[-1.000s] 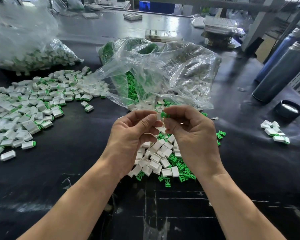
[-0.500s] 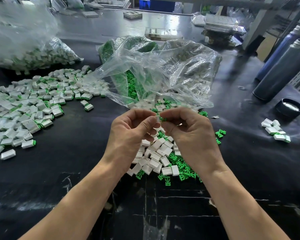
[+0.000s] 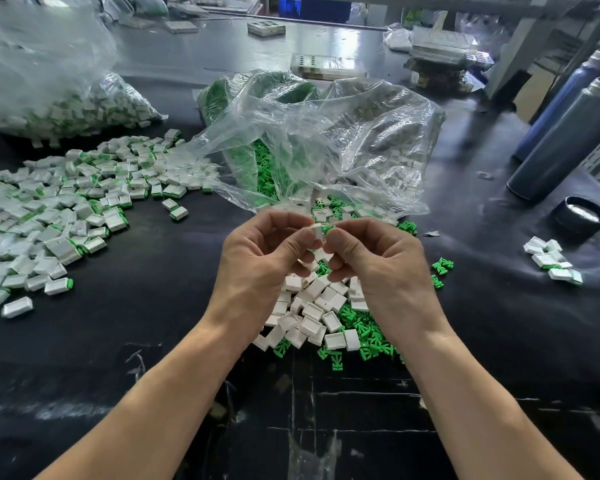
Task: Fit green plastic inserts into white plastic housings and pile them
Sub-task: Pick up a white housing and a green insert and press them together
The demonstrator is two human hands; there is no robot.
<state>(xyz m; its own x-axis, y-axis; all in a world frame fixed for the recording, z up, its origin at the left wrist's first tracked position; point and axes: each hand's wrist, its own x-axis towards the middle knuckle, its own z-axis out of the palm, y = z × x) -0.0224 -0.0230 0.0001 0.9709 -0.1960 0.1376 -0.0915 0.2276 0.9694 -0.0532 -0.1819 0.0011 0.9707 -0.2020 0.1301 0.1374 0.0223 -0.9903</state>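
Observation:
My left hand (image 3: 260, 261) pinches a small white housing (image 3: 315, 231) between thumb and fingers above the table. My right hand (image 3: 374, 258) pinches a green insert (image 3: 327, 229) whose tip sits at the housing's open end. Under both hands lies a loose heap of white housings (image 3: 312, 313) mixed with green inserts (image 3: 364, 336). A broad pile of assembled white-and-green pieces (image 3: 59, 216) spreads over the left of the black table.
A crumpled clear bag (image 3: 326, 143) with green inserts and white housings lies behind the hands. Another full bag (image 3: 56, 98) sits at far left. Two dark cylinders (image 3: 565, 140), a black cap (image 3: 581, 214) and a small group of pieces (image 3: 551, 259) are at the right.
The hands have come together: the green insert, held apart above the fingers a second ago, now meets the white housing, which shows between the fingertips.

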